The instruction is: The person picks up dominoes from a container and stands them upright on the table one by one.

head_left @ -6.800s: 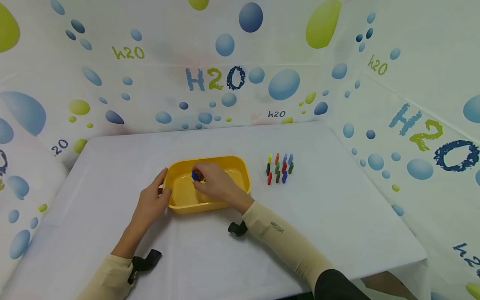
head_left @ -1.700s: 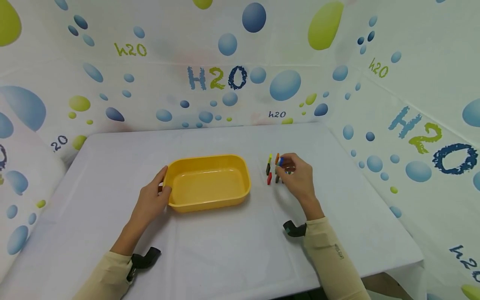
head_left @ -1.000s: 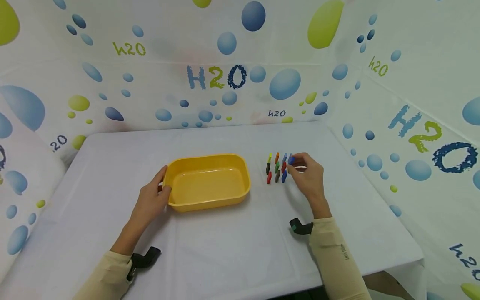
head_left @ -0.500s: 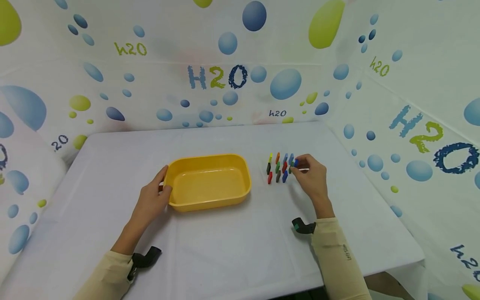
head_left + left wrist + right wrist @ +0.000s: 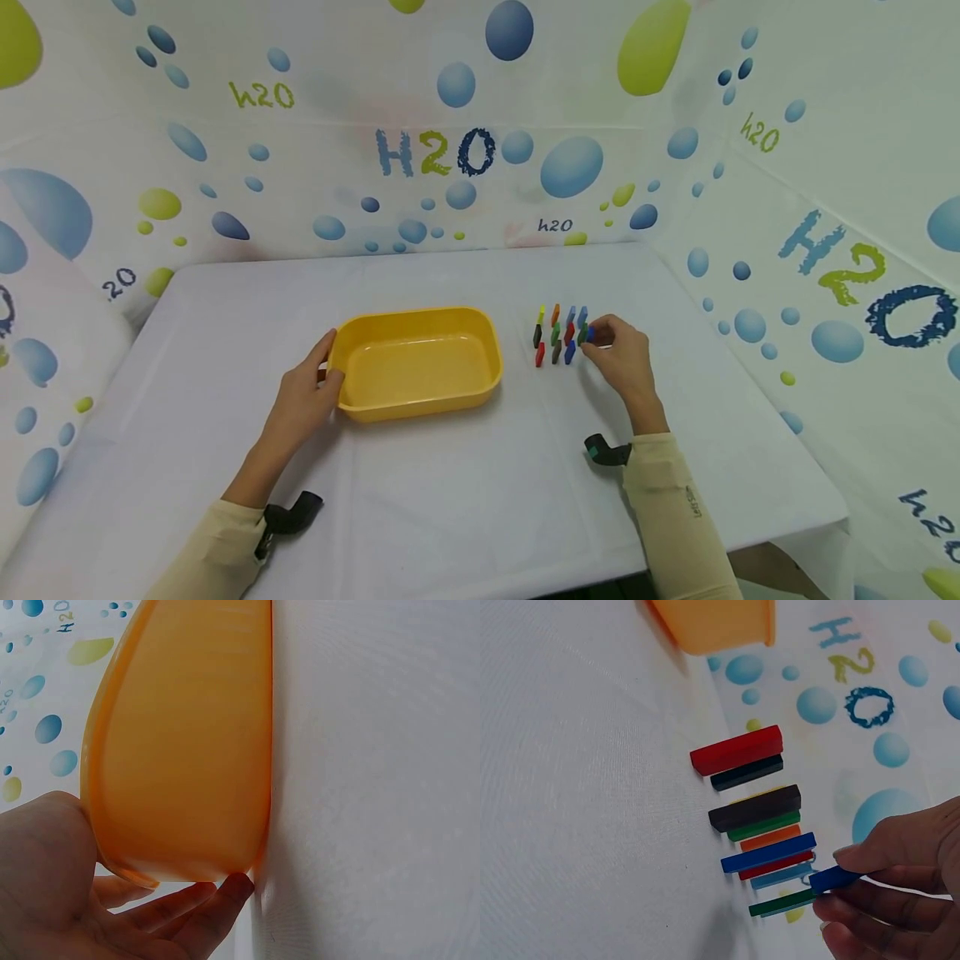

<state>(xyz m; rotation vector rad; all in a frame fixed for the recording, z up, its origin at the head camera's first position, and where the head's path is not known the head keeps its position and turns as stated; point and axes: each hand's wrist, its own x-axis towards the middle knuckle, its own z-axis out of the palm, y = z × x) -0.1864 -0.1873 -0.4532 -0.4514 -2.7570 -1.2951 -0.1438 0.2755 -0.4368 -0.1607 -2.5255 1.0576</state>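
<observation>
My left hand grips the left end of a yellow plastic tray; in the left wrist view its fingers touch the tray's outer wall. To the right, my right hand pinches a small blue domino between thumb and fingers, just beside a standing green domino. Several coloured dominoes stand on edge in rows there, among them a red domino, a dark brown domino and another blue domino. In the right wrist view the held domino's end lies close to the green one; contact cannot be told.
A white cloth covers the table. Behind it and at the sides hangs a white sheet printed with blue and green drops. A black wrist camera sits below my right hand.
Earlier my right hand picked up a blue domino inside the tray. It then carried it right to the standing rows, along their right side and slightly nearer. My left hand stays on the tray.
</observation>
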